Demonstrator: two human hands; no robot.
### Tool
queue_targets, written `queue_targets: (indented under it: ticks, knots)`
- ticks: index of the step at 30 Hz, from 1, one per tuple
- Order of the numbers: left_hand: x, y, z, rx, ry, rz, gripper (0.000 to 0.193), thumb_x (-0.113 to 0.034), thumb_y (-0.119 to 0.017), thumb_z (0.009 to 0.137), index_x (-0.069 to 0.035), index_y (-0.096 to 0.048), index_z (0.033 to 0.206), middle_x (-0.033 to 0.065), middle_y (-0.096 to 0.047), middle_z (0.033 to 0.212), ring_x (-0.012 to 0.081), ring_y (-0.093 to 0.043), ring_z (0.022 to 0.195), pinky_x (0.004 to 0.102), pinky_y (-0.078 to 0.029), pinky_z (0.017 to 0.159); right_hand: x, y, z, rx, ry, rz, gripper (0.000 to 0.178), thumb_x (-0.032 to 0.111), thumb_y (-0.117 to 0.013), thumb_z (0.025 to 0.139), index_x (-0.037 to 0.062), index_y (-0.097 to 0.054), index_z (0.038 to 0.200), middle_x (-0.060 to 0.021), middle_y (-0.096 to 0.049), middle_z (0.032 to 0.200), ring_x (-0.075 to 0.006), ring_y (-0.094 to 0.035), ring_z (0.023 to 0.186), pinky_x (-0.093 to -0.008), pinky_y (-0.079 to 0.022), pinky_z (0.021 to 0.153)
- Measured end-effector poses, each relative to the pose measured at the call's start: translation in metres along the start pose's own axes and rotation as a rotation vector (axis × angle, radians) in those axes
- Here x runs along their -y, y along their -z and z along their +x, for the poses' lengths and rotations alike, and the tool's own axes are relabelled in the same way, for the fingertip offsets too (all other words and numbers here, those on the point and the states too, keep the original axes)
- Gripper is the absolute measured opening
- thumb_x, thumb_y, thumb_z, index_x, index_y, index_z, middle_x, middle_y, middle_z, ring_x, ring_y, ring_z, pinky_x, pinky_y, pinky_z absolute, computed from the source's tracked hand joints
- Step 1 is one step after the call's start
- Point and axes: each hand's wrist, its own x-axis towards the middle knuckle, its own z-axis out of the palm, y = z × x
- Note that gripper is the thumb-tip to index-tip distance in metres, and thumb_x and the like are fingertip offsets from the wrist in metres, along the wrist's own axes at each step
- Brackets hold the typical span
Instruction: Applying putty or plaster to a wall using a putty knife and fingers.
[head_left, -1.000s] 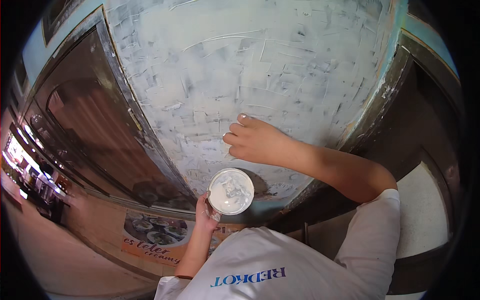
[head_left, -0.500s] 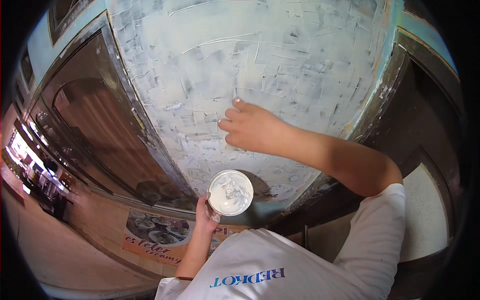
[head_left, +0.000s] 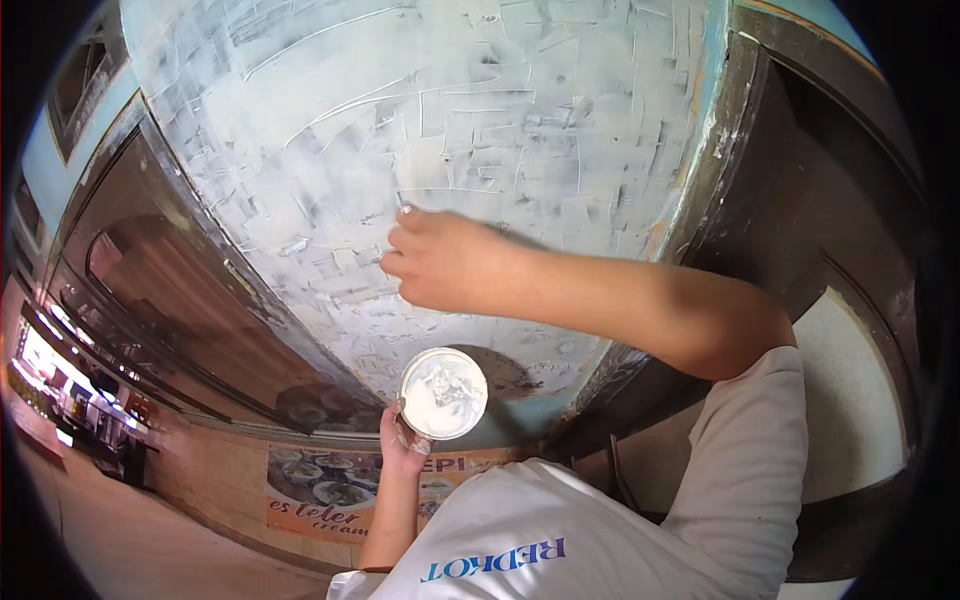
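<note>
My left hand (head_left: pixel 405 440) grips a round white tub (head_left: pixel 484 391) from its lower left side, low in front of the wall. Thick white paste (head_left: pixel 436 402), like wall putty, lies smeared inside it. Higher up, my right hand (head_left: pixel 440 262) is closed against the wall (head_left: pixel 330 150), fingers curled and its back toward me. Whatever it holds is hidden behind the fingers. Patchy white and grey paste covers the wall, with raised ridges and flat stroke marks.
A dark-framed window or door panel (head_left: pixel 185 265) stands to the left, and a dark brown door frame (head_left: pixel 745 120) to the right. Below, an orange printed banner (head_left: pixel 300 515) lies beyond my left forearm. A pale panel (head_left: pixel 850 400) is behind my right elbow.
The view has shifted, so the wall and window sit further left. My right hand stays against the wall, slightly lower relative to its marks. My left hand keeps hold of the tub.
</note>
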Motion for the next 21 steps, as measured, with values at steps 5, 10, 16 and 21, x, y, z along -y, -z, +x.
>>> queue_targets:
  ticks: [5, 10, 16, 21]
  knots:
    - [-0.004, -0.007, -0.003, -0.01, 0.007, -0.019, 0.039, -0.024, -0.044, 0.091, 0.0, -0.053, 0.122, 0.0138, -0.059, 0.123, 0.0279, -0.057, 0.113, 0.0417, -0.046, 0.097, -0.005, -0.017, -0.014, -0.056, -0.025, -0.066, 0.008, 0.016, -0.064, 0.071, 0.0187, -0.068, 0.064, 0.0051, -0.057, 0.082, -0.0166, -0.055, 0.091, -0.0352, -0.039, 0.097]
    - [-0.002, -0.007, -0.001, -0.046, -0.012, -0.038, 0.04, -0.024, -0.044, 0.092, 0.0, -0.053, 0.122, 0.0136, -0.059, 0.124, 0.0275, -0.057, 0.113, 0.04, -0.045, 0.099, -0.034, 0.03, -0.01, -0.097, -0.024, -0.082, 0.006, 0.017, -0.064, 0.072, 0.0184, -0.068, 0.067, 0.0053, -0.056, 0.082, -0.0158, -0.055, 0.088, -0.0364, -0.038, 0.097]
    - [0.003, -0.011, 0.002, -0.051, -0.009, -0.029, 0.04, -0.024, -0.042, 0.093, 0.001, -0.052, 0.123, 0.0144, -0.058, 0.124, 0.0275, -0.057, 0.113, 0.0397, -0.045, 0.099, 0.013, -0.003, -0.015, 0.012, 0.042, 0.003, 0.008, 0.017, -0.065, 0.07, 0.0157, -0.072, 0.074, 0.0018, -0.057, 0.087, -0.0209, -0.054, 0.093, -0.0361, -0.036, 0.101]
    - [0.006, -0.007, 0.005, -0.043, -0.019, -0.041, 0.04, -0.024, -0.042, 0.093, 0.001, -0.052, 0.123, 0.015, -0.058, 0.124, 0.0277, -0.057, 0.113, 0.04, -0.046, 0.098, -0.01, 0.002, -0.015, -0.03, 0.056, -0.103, 0.009, 0.015, -0.065, 0.069, 0.0154, -0.073, 0.074, 0.0018, -0.057, 0.09, -0.0213, -0.053, 0.097, -0.0359, -0.036, 0.101]
